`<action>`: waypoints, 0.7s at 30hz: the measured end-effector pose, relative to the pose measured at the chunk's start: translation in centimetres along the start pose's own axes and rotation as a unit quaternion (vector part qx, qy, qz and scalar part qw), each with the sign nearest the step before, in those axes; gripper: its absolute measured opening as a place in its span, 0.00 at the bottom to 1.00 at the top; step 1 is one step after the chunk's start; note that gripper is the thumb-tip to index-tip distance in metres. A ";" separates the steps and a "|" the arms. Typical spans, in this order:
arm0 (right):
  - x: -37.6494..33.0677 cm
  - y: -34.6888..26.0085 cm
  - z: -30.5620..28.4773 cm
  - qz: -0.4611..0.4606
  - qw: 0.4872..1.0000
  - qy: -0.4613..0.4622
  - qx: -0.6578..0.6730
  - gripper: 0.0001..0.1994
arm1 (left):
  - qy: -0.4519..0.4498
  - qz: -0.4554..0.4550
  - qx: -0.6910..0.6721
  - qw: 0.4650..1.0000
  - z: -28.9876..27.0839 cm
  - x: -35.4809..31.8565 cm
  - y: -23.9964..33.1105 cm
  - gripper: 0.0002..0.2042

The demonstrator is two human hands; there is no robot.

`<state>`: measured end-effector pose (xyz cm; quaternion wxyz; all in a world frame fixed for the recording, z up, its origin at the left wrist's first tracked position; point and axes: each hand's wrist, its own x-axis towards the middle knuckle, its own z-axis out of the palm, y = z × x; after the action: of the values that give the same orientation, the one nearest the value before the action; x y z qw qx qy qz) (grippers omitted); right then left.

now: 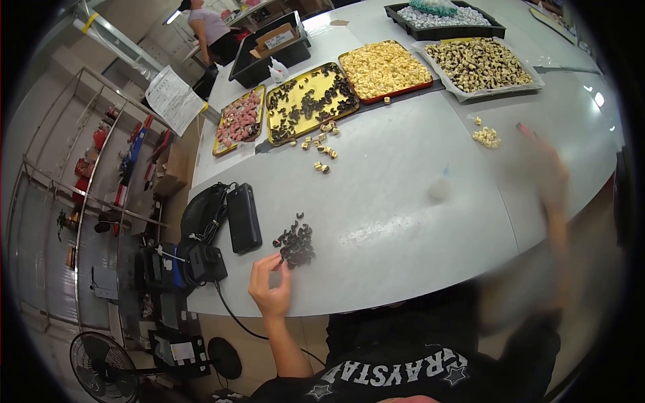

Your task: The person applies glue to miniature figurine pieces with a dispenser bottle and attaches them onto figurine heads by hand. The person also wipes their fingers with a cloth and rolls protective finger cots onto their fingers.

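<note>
My left hand [270, 285] is at the near edge of a pile of small black curved pieces [297, 246]. Its thumb and forefinger curl together in a pinch at one black piece there. My right hand [536, 168] is smeared by motion over the table's right side, so its grip is not readable. Just left of it is a small heap of cream-coloured pieces [488, 138]. A pale blurred object [440, 190] with a bit of blue appears over the mid-right of the table; its kind is unclear. Several cream-and-dark assembled pieces [325, 150] lie loose near the trays.
Along the far side stand a tray of pink pieces [240, 119], a yellow tray with black pieces [295, 123], a cream-filled tray [384, 69], a tray of dark-and-cream pieces [478, 64] and a black silver-filled bin [445, 31]. A black power bank-like box [243, 218] and cables are left.
</note>
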<state>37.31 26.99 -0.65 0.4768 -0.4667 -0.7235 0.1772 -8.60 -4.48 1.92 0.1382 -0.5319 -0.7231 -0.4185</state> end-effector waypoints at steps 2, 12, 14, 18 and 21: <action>-0.1 0.4 -0.6 0.007 1.000 0.003 -0.028 0.19 | -0.001 0.000 -0.003 1.000 0.1 0.0 -0.2 0.08; 1.2 2.4 -0.9 -0.163 0.943 0.154 -0.247 0.18 | 0.000 0.003 -0.026 1.000 0.4 0.5 0.8 0.08; 0.8 1.9 -1.2 -0.114 0.959 0.163 -0.202 0.16 | -0.005 0.011 -0.012 1.000 0.3 0.5 1.0 0.08; -0.1 1.5 -0.4 -0.012 0.986 0.128 -0.103 0.11 | -0.002 0.001 -0.053 0.999 -0.6 0.3 0.2 0.09; 0.3 0.9 0.6 -0.058 0.987 0.074 -0.131 0.06 | -0.006 -0.091 -0.230 0.969 -1.3 0.8 -0.3 0.08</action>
<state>37.26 27.82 -1.42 0.4733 -0.4943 -0.7289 0.0176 -9.48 -4.94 3.05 -0.0311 -0.4839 -0.6538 -0.5809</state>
